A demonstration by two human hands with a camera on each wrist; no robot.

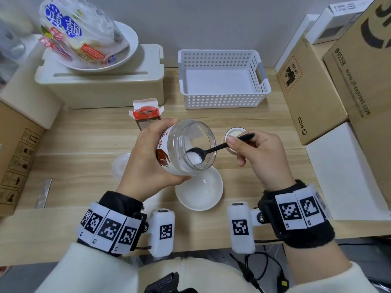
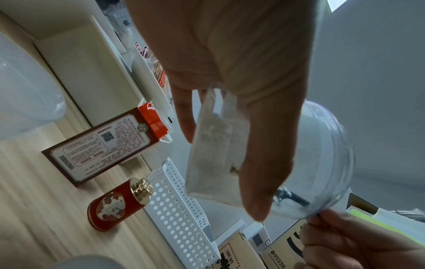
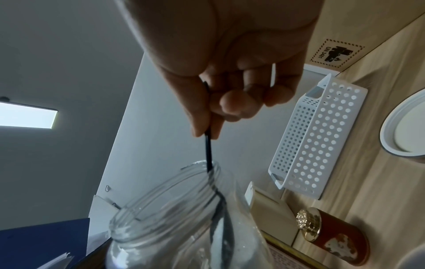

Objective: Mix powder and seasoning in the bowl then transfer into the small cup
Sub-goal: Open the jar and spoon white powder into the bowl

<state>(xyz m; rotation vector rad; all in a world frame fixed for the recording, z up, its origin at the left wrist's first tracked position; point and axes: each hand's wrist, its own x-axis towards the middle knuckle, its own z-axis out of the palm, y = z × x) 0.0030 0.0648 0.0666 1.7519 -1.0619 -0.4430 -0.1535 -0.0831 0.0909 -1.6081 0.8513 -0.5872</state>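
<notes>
**A:** What do you see at the left, and what does each container hold?

**B:** At your far left a cardboard box (image 1: 14, 157) borders the table (image 1: 84, 132). Behind it, a white plate (image 1: 124, 49) carrying a printed plastic bag (image 1: 78, 32) rests on a cream box (image 1: 101, 85). Nearer you, an opened red carton (image 1: 146, 113) stands upright. Your left hand (image 1: 148, 153) wraps its fingers and thumb round a clear jar (image 1: 188, 146), tilted with its mouth towards your right; white powder lies along its lower side.

**A:** And the middle?

**B:** A black spoon (image 1: 211, 150) reaches into the jar's mouth, its bowl heaped with white powder. Your right hand (image 1: 260, 157) pinches the handle between thumb and curled fingers. Directly below the jar's mouth sits the white bowl (image 1: 198, 191), near the table's front edge; whether it holds anything you cannot tell. The small cup (image 1: 234, 132) stands just behind your right hand, partly hidden. Behind it, the white perforated basket (image 1: 222, 79) shows only its bare floor.

**A:** Where is there room at the right?

**B:** Stacked cardboard cartons (image 1: 330, 81) and a white slab (image 1: 347, 172) close that side. Bare wood lies between the basket and the jar. In the left wrist view, a red tin (image 2: 115, 205) with a gold cap stands just beside the basket.
</notes>
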